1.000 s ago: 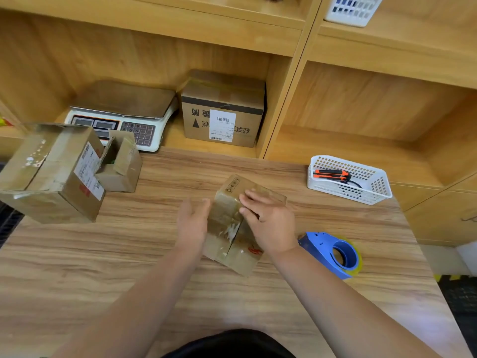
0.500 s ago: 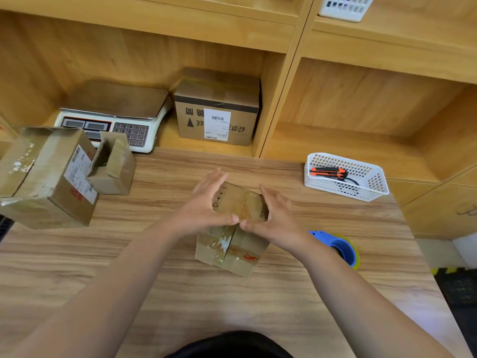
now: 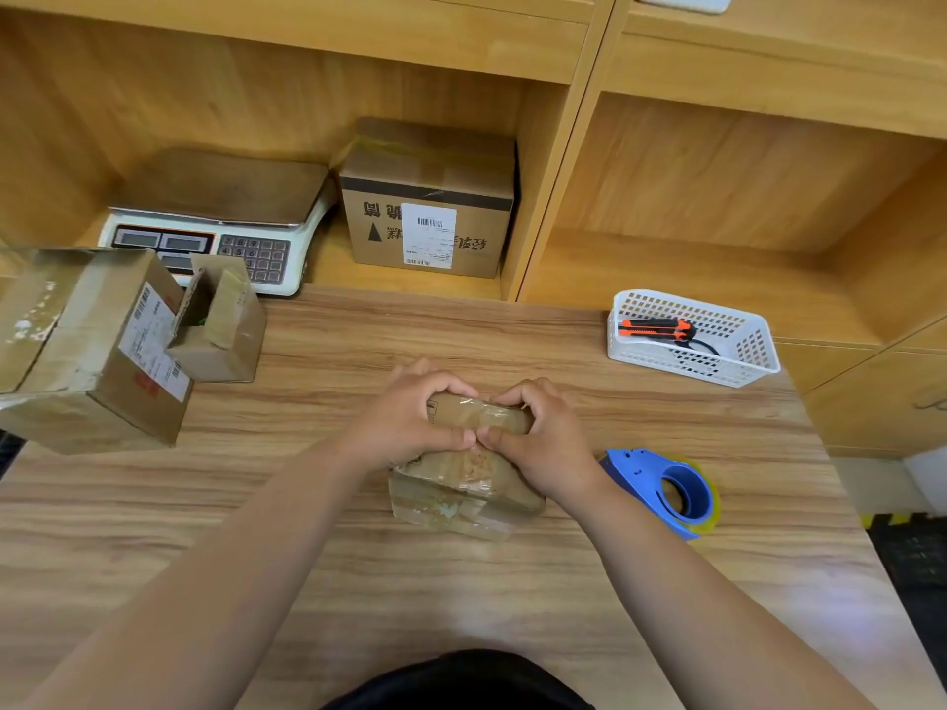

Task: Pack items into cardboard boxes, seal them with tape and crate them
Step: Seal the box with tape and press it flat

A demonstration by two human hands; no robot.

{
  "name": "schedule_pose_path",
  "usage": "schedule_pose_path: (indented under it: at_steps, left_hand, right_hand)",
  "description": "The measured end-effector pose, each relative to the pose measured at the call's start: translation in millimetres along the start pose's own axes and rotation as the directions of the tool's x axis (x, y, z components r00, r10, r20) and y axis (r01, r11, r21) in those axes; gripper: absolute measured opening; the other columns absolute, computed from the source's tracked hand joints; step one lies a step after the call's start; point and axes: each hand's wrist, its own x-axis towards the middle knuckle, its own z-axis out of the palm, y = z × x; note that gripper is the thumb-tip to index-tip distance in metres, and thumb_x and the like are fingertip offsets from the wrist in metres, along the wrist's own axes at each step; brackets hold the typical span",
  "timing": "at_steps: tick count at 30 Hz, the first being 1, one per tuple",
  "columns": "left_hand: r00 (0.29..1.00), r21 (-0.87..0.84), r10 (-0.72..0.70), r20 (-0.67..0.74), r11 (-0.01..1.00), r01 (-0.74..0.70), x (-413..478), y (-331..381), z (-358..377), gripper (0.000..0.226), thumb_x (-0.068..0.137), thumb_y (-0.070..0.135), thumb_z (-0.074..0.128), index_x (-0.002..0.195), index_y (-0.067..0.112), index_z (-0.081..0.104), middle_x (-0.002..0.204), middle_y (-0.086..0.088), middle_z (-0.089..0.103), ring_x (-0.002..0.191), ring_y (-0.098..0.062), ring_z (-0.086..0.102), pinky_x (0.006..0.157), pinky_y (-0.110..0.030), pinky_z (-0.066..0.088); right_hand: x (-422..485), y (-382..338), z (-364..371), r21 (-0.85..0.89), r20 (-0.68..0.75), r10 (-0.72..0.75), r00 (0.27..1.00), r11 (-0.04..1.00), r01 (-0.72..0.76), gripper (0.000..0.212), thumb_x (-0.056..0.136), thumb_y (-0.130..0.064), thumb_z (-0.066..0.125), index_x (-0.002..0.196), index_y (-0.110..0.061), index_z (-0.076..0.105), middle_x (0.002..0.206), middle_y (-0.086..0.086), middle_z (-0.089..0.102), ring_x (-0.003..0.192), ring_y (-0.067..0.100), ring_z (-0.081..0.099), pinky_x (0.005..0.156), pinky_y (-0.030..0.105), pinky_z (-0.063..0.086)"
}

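A small taped cardboard box (image 3: 464, 479) lies on the wooden table (image 3: 461, 581) in the middle. My left hand (image 3: 410, 420) grips its left and far side. My right hand (image 3: 546, 443) grips its right side. Both thumbs meet on the top, pressing the clear tape. A blue tape dispenser (image 3: 666, 491) lies just right of my right wrist.
At the left stand a large cardboard box (image 3: 87, 351) and a small open box (image 3: 220, 320). A weighing scale (image 3: 215, 217) and a labelled box (image 3: 428, 202) sit in the shelf behind. A white basket (image 3: 692, 338) holds an orange utility knife (image 3: 656, 327).
Both hands have closed down around the small box, thumbs now meeting on its top. The box has turned and sits flatter on the table.
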Motion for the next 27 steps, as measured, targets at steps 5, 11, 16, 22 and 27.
schedule_pose_path:
  at_steps: [5,11,16,22,27]
  left_hand:
    - [0.994,-0.108,-0.033,-0.107,0.994,0.022,4,6,7,0.019,0.077,0.025,0.076,0.088,0.035,0.064,0.094,0.011,0.043,0.112,-0.011,0.037,0.089,-0.027,0.028]
    - [0.982,-0.116,-0.046,-0.186,0.993,0.025,12,7,11,0.02,0.086,0.021,0.066,0.067,0.029,0.063,0.086,0.004,0.049,0.099,-0.012,0.046,0.08,-0.027,0.031]
    - [0.985,-0.051,-0.07,-0.158,0.997,0.063,17,6,10,0.02,0.093,0.017,0.053,0.076,0.021,0.064,0.088,0.005,0.049,0.1,-0.014,0.044,0.078,-0.026,0.028]
    - [0.985,-0.069,-0.072,-0.159,0.996,0.062,16,6,11,0.019,0.095,0.018,0.051,0.082,0.022,0.066,0.099,0.0,0.054,0.105,-0.012,0.04,0.084,-0.025,0.027]
    - [0.987,-0.08,-0.075,-0.144,0.995,0.064,13,5,11,0.023,0.096,0.021,0.048,0.091,0.024,0.07,0.104,0.001,0.054,0.109,-0.009,0.037,0.089,-0.025,0.026]
  right_hand:
    - [6,-2,6,0.105,-0.091,0.027,0.996,0.994,-0.017,0.014,0.077,-0.017,0.077,0.074,-0.019,0.064,0.082,-0.009,0.054,0.09,0.015,0.054,0.081,0.026,0.041]
    - [12,-6,7,0.001,-0.116,0.021,0.993,1.0,-0.021,0.031,0.08,-0.027,0.074,0.057,-0.027,0.053,0.073,-0.007,0.055,0.073,0.009,0.052,0.064,0.022,0.036]
    - [15,-13,8,-0.141,-0.076,0.067,0.995,0.987,-0.077,0.043,0.077,-0.045,0.072,0.059,-0.019,0.043,0.065,-0.01,0.051,0.063,0.006,0.048,0.055,0.024,0.032]
    - [17,-16,-2,0.159,0.038,0.173,0.984,0.971,-0.177,0.03,0.085,-0.016,0.07,0.063,-0.012,0.051,0.061,-0.006,0.053,0.052,-0.003,0.048,0.053,0.017,0.038]
    - [10,-11,-12,0.311,0.126,0.166,0.978,0.93,-0.197,0.016,0.085,-0.004,0.067,0.072,-0.013,0.064,0.07,-0.005,0.063,0.06,0.001,0.053,0.059,0.013,0.044]
